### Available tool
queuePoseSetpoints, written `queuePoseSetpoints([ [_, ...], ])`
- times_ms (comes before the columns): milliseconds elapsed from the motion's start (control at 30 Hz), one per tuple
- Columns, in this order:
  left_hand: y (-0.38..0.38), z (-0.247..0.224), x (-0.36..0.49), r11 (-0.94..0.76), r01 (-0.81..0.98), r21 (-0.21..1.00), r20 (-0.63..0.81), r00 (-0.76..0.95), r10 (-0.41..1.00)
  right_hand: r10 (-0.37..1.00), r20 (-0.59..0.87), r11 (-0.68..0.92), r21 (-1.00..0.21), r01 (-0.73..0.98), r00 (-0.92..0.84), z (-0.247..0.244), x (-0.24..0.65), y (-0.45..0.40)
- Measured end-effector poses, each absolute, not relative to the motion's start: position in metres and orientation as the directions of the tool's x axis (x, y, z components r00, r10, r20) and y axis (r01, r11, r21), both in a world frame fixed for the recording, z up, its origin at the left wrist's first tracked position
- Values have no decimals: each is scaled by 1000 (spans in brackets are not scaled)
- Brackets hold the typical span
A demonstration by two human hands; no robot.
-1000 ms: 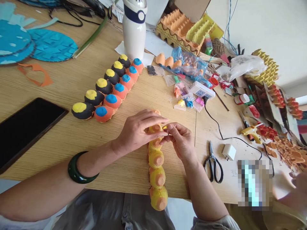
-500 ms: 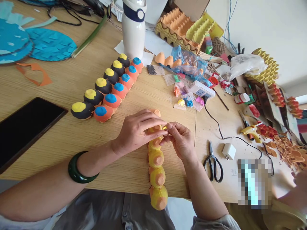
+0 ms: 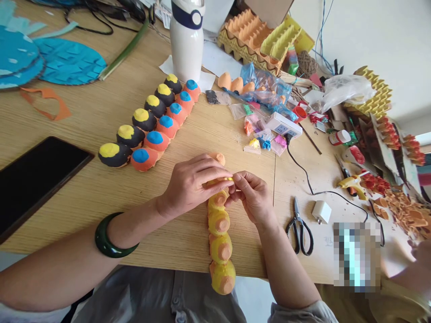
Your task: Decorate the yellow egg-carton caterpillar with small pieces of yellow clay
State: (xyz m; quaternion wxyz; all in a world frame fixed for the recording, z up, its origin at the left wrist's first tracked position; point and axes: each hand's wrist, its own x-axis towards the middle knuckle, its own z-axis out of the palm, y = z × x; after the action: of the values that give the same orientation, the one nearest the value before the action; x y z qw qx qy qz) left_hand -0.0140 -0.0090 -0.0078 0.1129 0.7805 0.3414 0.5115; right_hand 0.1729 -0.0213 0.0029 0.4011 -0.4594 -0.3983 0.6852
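A strip of egg-carton cups (image 3: 220, 251), mostly coated yellow with orange tips, runs from under my hands past the table's front edge. Its farthest cup is bare orange. My left hand (image 3: 197, 181) lies over the upper part of the strip, fingers closed on a small bit of yellow clay (image 3: 229, 178). My right hand (image 3: 251, 193) pinches the same bit between thumb and forefinger, just right of the strip. The two hands' fingertips nearly meet. Further back left lie a black strip with yellow tops (image 3: 143, 120) and an orange strip with blue tops (image 3: 166, 127).
A phone (image 3: 40, 179) lies at left and a white bottle (image 3: 187, 45) stands behind the strips. Scissors (image 3: 299, 229), a white adapter (image 3: 321, 212), a power strip (image 3: 284, 125) and a glue gun (image 3: 353, 185) are at right. Another person's hand (image 3: 422, 255) shows at the right edge.
The yellow bit between my fingertips shows slightly differently, and my right fingers have shifted slightly left. Otherwise the hands and strips stay nearly in place.
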Motion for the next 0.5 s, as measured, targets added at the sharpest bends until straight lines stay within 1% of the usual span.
queuePoseSetpoints([
  [133,-9,-8,-14,-742,412,528,722,243,648,917,-298,-355,-914,-196,-266,5,172,-22],
  [333,-9,-11,-14,-711,404,576,694,218,686,912,-298,-370,-895,-251,-282,4,173,-21],
  [500,-9,-13,-13,-712,414,568,689,235,686,912,-308,-369,-905,-210,-271,2,174,-21],
])
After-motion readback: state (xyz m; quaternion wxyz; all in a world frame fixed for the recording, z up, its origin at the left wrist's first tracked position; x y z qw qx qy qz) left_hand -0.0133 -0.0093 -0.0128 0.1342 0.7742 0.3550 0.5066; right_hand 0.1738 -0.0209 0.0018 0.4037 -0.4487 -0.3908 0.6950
